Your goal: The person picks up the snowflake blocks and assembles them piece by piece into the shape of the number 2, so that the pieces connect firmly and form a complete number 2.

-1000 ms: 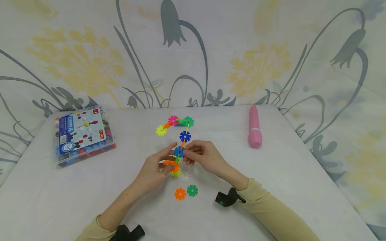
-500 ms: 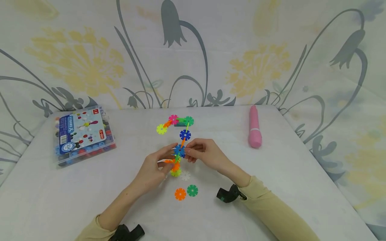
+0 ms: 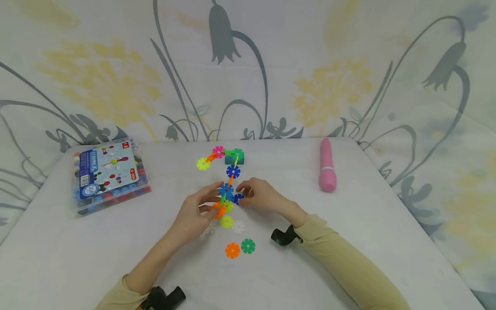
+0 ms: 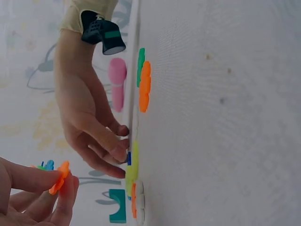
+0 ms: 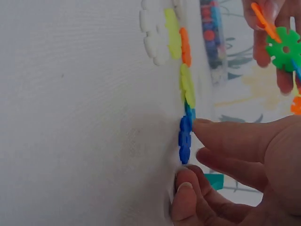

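My left hand (image 3: 195, 215) pinches an orange notched disc (image 4: 60, 178) at the near end of a chain of interlocked notched discs. In the head view, the chain runs away through a blue disc (image 3: 226, 190) and a dark blue one (image 3: 233, 171) to a green disc (image 3: 237, 154), then left to pink and yellow ones. My right hand (image 3: 261, 196) is low at the table, thumb and fingertips at opposite edges of a loose dark blue disc (image 5: 185, 140). Fingers partly hide how firmly it is gripped. Beside it lies a yellow disc (image 5: 186, 84).
Nearer me lie loose orange (image 3: 232, 250), green (image 3: 248, 246), yellow (image 3: 226, 221) and white (image 3: 239, 227) discs. A teal arch block (image 4: 117, 205) stands behind. At left is a clear case (image 3: 112, 176) of colourful pieces; at right, a pink rounded cylinder (image 3: 327, 165).
My right hand has left the blue disc in the chain and dropped to the loose dark blue disc. The left hand and chain have shifted slightly left, uncovering more of the teal block.
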{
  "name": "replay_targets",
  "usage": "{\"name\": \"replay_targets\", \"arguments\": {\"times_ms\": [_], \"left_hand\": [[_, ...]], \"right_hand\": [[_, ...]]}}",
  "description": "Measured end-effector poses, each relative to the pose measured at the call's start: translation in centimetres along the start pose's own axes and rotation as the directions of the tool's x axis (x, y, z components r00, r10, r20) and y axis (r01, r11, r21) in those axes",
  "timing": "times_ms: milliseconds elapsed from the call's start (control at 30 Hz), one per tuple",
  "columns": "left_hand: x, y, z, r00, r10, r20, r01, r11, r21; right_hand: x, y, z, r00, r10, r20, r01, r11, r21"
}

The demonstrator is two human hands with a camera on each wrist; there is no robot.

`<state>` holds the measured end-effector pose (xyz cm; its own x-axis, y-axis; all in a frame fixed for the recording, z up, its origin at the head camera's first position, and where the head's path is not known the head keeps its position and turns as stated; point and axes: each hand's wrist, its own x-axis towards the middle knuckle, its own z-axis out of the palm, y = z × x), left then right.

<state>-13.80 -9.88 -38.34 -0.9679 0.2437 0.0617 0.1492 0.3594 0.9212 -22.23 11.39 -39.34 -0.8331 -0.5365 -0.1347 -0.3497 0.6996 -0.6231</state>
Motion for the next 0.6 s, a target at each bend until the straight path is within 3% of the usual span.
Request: {"name": "replay_targets", "arguments": {"times_ms": [233, 500, 600], "left_hand": [[0.1, 0.1, 0.0, 0.999, -0.039, 0.001, 0.039, 0.999, -0.012], [0.1, 0.2, -0.1, 0.998, -0.064, -0.005, 0.064, 0.998, -0.026], [0.1, 0.2, -0.1, 0.998, -0.064, -0.012, 0.064, 0.998, -0.021]], "right_hand": [[0.2, 0.1, 0.5, 1.0, 0.026, -0.011, -0.026, 0.999, -0.025], [-0.5, 0.5, 0.5, 0.999, -0.004, -0.042, 0.008, 0.997, 0.081], [-1.1, 0.3, 0.3, 0.999, -0.025, -0.046, 0.032, 0.986, 0.165]]}}
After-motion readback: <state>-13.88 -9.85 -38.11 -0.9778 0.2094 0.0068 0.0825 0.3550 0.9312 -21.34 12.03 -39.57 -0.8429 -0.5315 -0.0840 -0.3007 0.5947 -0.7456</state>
